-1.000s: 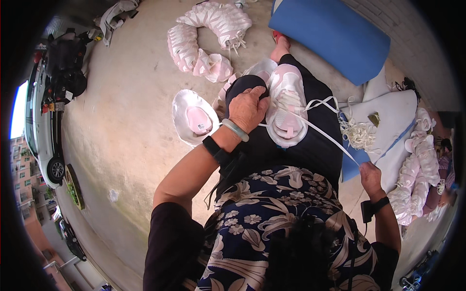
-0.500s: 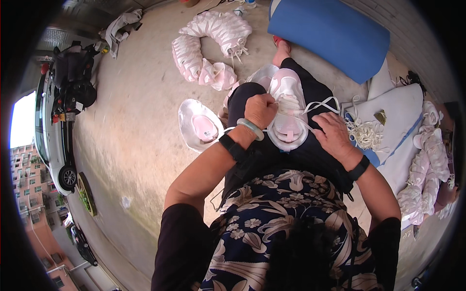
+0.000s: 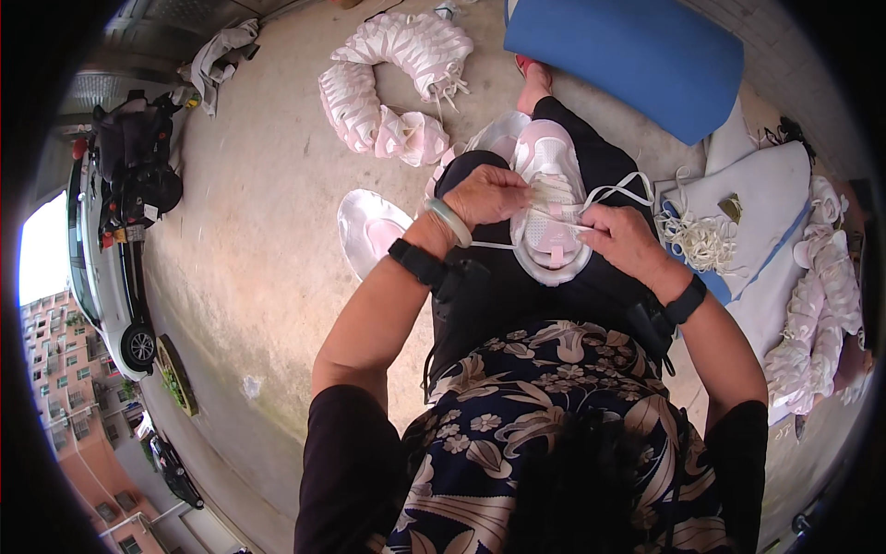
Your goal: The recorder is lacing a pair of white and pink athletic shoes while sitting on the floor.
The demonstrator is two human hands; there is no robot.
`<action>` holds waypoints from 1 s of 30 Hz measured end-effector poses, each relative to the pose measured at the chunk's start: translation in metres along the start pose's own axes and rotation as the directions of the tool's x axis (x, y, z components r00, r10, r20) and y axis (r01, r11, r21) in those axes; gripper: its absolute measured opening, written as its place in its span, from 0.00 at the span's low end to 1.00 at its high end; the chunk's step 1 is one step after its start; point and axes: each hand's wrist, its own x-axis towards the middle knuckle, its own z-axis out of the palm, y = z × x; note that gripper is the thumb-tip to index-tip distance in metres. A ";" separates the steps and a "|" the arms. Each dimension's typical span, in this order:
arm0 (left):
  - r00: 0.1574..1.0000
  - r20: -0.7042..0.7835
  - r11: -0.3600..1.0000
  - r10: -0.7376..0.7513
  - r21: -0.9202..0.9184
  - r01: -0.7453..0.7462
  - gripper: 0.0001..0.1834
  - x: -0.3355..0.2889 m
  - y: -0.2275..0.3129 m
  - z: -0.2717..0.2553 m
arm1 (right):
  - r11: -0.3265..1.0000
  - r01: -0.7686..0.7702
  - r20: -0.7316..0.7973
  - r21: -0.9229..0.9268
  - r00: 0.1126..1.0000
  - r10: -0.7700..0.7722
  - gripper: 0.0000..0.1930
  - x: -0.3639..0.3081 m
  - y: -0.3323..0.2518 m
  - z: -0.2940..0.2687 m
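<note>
A white and pink sneaker (image 3: pixel 544 152) lies across my lap, toe pointing away, with a white shoelace (image 3: pixel 620 186) partly threaded through it. My left hand (image 3: pixel 487 196) is closed in a pinch at the sneaker's left eyelet edge, apparently on the lace; its fingertips partly hide it. On the other side, my right hand (image 3: pixel 628 242) pinches a stretch of the lace over the pink tongue. One lace loop stands out to the right above this hand, and another strand runs left below my left wrist.
On the floor at left lies a white and pink shoe upper (image 3: pixel 355 226). Beyond it curves a row of nested uppers (image 3: pixel 406 42). At right, a pile of loose laces (image 3: pixel 701 242) rests on white sheeting (image 3: pixel 775 203), beside more stacked uppers (image 3: pixel 817 314). A blue roll (image 3: pixel 628 60) lies ahead.
My right hand has moved left onto the sneaker and closed on the lace; its fingers were looser before. My left hand has shifted slightly left and turned, its fingertips at the eyelet edge.
</note>
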 end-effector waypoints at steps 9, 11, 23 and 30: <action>0.997 -0.009 0.997 0.071 0.028 -0.071 0.10 -0.003 0.003 -0.004 | 0.737 -0.569 0.488 0.364 0.791 0.370 0.19 0.006 -0.020 -0.009; 0.989 -0.040 0.989 0.143 -0.014 -0.144 0.10 -0.004 0.001 -0.005 | 0.701 -0.609 0.510 0.373 0.765 0.393 0.21 0.005 -0.020 -0.007; 0.953 -0.231 0.977 0.197 -0.036 -0.211 0.13 -0.007 0.007 0.014 | 0.981 -0.157 -0.224 0.116 0.958 0.180 0.11 -0.010 -0.009 -0.001; 0.914 -0.263 0.945 0.308 0.197 -0.262 0.17 0.008 -0.020 0.012 | 0.760 0.351 -0.310 -0.547 0.758 -0.573 0.08 -0.057 -0.034 -0.038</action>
